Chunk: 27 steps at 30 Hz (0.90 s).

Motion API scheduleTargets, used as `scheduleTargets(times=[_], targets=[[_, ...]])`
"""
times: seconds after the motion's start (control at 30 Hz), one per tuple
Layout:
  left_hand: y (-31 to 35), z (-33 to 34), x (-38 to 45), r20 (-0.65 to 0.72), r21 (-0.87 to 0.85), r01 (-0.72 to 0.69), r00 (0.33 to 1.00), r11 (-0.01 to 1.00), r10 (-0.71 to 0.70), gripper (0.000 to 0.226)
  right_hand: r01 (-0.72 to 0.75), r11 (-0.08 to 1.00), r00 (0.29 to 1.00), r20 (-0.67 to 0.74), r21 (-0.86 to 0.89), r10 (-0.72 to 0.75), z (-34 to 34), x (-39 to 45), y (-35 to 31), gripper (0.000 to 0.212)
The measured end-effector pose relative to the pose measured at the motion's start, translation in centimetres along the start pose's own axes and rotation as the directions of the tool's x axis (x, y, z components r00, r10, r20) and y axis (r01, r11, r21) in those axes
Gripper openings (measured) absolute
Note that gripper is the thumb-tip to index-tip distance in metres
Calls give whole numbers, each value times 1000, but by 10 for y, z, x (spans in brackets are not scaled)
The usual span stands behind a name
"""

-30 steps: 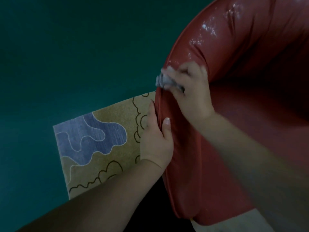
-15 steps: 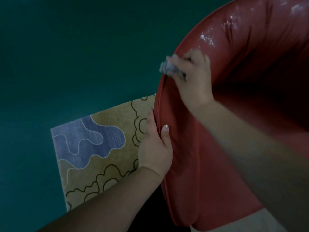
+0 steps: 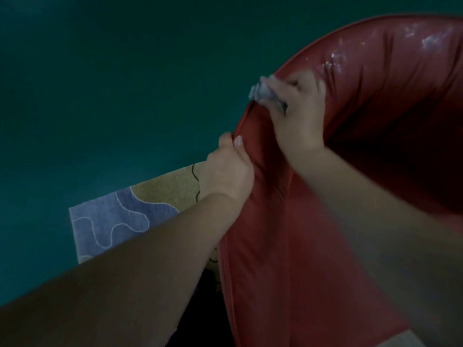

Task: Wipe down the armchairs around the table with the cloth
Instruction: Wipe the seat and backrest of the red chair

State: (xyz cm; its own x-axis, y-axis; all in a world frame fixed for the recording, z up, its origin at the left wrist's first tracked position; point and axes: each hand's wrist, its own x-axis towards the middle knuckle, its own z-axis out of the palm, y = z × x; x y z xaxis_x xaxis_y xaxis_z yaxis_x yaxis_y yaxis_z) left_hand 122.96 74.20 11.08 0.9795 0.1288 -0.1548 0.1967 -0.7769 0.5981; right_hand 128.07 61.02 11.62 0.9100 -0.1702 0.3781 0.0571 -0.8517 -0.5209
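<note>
Now my right hand (image 3: 298, 113) grips the cloth (image 3: 263, 92) on the armchair (image 3: 313, 246) rim, my left hand (image 3: 229, 169) pinching its edge; next I wipe further along.

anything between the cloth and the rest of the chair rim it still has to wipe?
Nothing visible. The right hand presses the cloth on the red armchair rim; the rim ahead is bare apart from whitish streaks. The left hand grips the edge behind it.

- A furnished sitting area, such as a lounge or living room, is indicated.
- A rounded, red leather-like armchair (image 3: 313, 259) is seen.
- A tan rug with blue blobs and dark squiggles (image 3: 140, 214) is laid on a dark teal floor (image 3: 100, 96).
</note>
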Motion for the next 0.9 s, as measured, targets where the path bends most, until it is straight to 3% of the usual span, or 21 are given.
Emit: scheduleTargets(times=[0.17,0.27,0.33,0.43,0.57,0.7,0.8,0.9], targets=[[-8,-1,-1,-62,-88,-24,998,996,19,31,48,992,995,83,114,-58,-3,-41,-10,32],[-8,1,-4,-89,-107,-38,996,994,28,29,118,993,988,99,13,-119,-3,2,4,30],[-8,2,-4,-112,-125,-49,993,991,35,26,51,998,998,50,-36,-49,1,32,11,30],[-8,1,-3,-96,-136,-44,995,990,32,29,-67,996,998,14,56,67,5,21,0,26],[-6,-3,-4,-44,-82,-85,996,993,82,42,44,987,993,99,156,-60,-2,-36,-17,29],[-7,-1,-4,-5,-76,-72,997,995,72,34,169,985,980,110,-26,-165,-5,12,7,30],[-7,0,-6,4,-89,-80,997,993,81,41,-23,991,1000,-14,-130,21,-5,59,35,32],[-7,-1,-6,12,-90,-66,998,994,68,38,-153,988,983,-105,-5,152,1,43,33,32]])
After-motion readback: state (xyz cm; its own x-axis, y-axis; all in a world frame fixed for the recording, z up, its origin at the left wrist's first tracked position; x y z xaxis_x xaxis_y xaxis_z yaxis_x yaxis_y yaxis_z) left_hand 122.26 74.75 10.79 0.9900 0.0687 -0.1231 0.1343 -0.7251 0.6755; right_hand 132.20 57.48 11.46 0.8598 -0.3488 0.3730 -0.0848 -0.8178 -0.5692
